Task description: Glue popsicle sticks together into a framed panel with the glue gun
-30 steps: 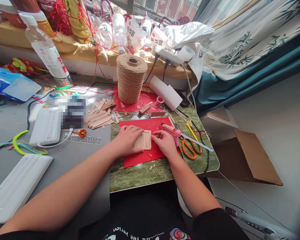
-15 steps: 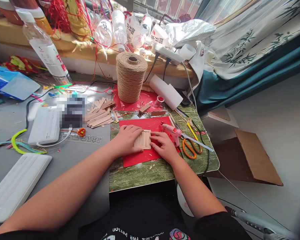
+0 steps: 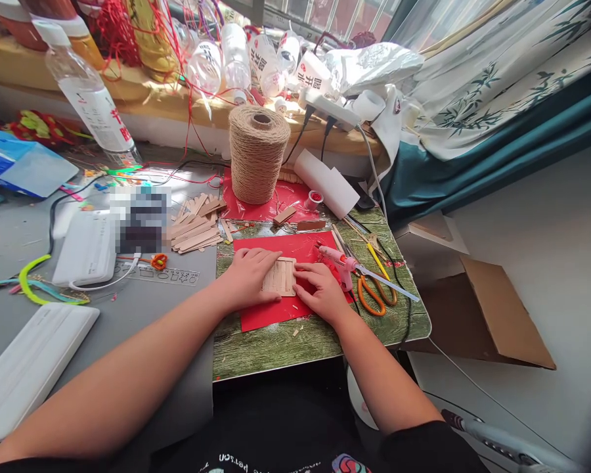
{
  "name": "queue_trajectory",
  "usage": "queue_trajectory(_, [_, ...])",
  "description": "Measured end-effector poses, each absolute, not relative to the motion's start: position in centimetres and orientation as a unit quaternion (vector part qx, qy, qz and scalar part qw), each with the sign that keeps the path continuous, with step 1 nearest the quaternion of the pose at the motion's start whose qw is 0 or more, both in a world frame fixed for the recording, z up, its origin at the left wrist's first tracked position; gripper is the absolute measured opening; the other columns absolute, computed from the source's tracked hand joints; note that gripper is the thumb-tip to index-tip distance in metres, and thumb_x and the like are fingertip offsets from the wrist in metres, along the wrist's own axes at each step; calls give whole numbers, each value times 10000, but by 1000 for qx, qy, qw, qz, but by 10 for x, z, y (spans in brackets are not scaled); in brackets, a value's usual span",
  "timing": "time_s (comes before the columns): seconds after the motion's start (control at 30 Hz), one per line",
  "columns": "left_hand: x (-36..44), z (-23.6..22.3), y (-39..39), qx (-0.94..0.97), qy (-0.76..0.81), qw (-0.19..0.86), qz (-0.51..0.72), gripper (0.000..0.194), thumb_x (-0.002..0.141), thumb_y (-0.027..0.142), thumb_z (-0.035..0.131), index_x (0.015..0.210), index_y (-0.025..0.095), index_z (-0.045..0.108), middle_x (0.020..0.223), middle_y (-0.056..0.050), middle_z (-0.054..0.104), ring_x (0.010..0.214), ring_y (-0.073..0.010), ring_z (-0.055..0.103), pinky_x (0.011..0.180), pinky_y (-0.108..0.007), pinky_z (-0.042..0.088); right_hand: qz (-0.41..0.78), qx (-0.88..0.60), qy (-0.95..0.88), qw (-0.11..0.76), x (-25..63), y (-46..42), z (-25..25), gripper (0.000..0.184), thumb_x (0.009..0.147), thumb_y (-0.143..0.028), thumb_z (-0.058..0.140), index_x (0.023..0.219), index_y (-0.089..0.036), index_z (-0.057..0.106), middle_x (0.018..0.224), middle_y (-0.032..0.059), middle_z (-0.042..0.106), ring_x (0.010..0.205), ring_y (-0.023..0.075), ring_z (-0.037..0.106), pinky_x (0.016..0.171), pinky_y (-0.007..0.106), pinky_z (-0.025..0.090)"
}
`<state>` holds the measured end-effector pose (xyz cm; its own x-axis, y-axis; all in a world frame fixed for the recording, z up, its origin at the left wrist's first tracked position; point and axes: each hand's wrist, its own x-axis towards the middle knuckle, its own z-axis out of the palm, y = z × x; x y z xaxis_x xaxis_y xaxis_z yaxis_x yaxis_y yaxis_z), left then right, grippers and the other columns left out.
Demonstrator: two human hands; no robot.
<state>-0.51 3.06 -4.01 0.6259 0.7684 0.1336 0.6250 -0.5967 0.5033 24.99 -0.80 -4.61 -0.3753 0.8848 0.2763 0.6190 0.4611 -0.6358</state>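
I see the small square panel of pale wooden sticks point(image 3: 284, 276) lying on a red rectangular sheet point(image 3: 259, 318), between the two bare hands. The left hand point(image 3: 246, 279) grasps it from the left, fingers over the far side, thumb by the near edge. The right hand point(image 3: 324, 292) sets curved fingers at its right edge; I cannot tell whether they grip. A pink glue gun point(image 3: 343, 263) lies just beyond.

Left hand point(image 3: 246, 278) grips a little stick panel point(image 3: 285, 276) from 9 o'clock, right hand point(image 3: 322, 293) at its 3, chunky twine spool point(image 3: 258, 161) around 12.
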Motion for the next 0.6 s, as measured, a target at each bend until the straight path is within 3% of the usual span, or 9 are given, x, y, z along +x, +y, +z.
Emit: queue_trajectory(0.6, [-6,-38,29,879,408,195,149,903,762,619,773,1494,213,434,1469,-148,584,1352,-357,490,1125,-504,264,223,-445,-829,256,251,0,-35,223,904,-238,713,1126,-244,700,1351,108,668,1233,290,602,1095,532,478])
